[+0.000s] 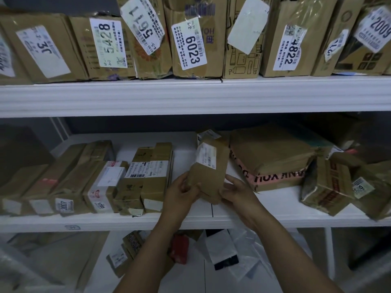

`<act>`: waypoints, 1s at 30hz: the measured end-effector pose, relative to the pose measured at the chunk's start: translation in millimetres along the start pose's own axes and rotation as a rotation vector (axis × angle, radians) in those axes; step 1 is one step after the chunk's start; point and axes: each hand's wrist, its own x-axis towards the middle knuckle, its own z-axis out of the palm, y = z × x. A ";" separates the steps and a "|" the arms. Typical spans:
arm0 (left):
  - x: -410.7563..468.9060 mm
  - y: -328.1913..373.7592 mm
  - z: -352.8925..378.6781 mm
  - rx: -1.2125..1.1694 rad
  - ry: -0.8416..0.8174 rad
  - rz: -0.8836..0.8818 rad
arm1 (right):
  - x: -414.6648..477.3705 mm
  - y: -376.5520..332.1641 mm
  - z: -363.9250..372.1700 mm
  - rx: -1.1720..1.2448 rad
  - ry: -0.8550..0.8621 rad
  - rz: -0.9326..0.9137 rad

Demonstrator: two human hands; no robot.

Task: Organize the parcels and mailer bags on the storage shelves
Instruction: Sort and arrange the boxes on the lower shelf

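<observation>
A small brown cardboard parcel (209, 168) with a white label near its top is held tilted above the middle shelf (190, 223). My left hand (182, 190) grips its lower left edge, and my right hand (238, 192) holds its lower right corner. A row of brown parcels (146, 174) lies on the shelf to the left of my hands. To the right a flat brown parcel (270, 149) rests on a pink mailer (279, 178).
The upper shelf (190, 96) carries a packed row of upright cartons with numbered labels such as 6023 (191, 49). More brown parcels (330, 187) lean at the right of the middle shelf. White mailer bags (224, 248) and small boxes lie on the bottom level.
</observation>
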 end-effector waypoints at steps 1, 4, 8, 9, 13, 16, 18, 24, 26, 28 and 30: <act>-1.0 -0.5 -1.8 0.045 -0.002 0.035 | -0.7 -1.8 2.4 -0.066 0.004 -0.007; -3.8 -2.5 -7.4 0.119 -0.005 0.091 | -5.1 -12.5 14.2 -0.057 -0.052 -0.027; -8.1 -8.8 -18.1 0.242 -0.047 0.129 | -2.8 -15.7 30.1 -0.027 -0.159 0.090; -8.8 -11.4 -20.7 0.278 -0.068 0.137 | -1.0 -14.4 34.8 -0.017 -0.166 0.108; -12.2 -20.7 -28.3 0.344 -0.147 0.144 | 4.1 -11.7 51.2 -0.028 -0.051 0.078; -12.8 -22.2 -33.2 0.409 -0.193 0.144 | 9.6 -6.9 56.6 -0.084 0.036 0.065; -12.8 -21.8 -37.3 0.443 -0.216 0.142 | 12.8 -4.5 58.2 -0.120 0.062 0.043; -9.5 -17.1 -50.8 0.639 -0.001 0.376 | 22.0 -3.3 57.9 -0.418 0.161 -0.055; -3.0 -17.2 -61.2 0.802 0.163 0.512 | 22.4 -5.4 60.7 -0.521 0.168 -0.102; 6.4 -21.1 -74.3 0.971 0.231 0.525 | 22.6 -9.8 65.8 -0.593 0.141 -0.157; 13.6 -26.7 -87.4 1.106 0.212 0.389 | 23.0 -14.3 72.8 -0.624 0.093 -0.201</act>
